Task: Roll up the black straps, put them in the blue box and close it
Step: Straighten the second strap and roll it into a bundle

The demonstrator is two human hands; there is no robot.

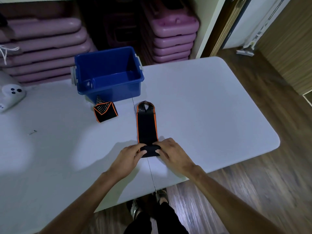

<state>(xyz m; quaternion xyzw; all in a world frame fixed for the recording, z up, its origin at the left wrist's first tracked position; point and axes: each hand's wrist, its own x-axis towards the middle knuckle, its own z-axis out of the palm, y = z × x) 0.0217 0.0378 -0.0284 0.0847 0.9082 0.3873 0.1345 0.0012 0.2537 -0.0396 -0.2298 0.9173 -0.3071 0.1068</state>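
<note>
A black strap with orange edging (147, 125) lies flat on the white table (211, 107), its far end pointing toward the blue box (109, 85). Its near end is folded into a small roll. My left hand (130, 156) pinches the roll's left side and my right hand (170, 152) pinches its right side. A second black and orange strap (105, 111) sits folded up just in front of the blue box. The box stands open, with grey latches on its sides. No lid is in view.
A white device (10, 93) sits at the table's left edge. A small metal bit (32, 132) lies on the left of the table. Stacked purple platforms (172, 36) fill the shelves behind. Wood floor lies to the right and below.
</note>
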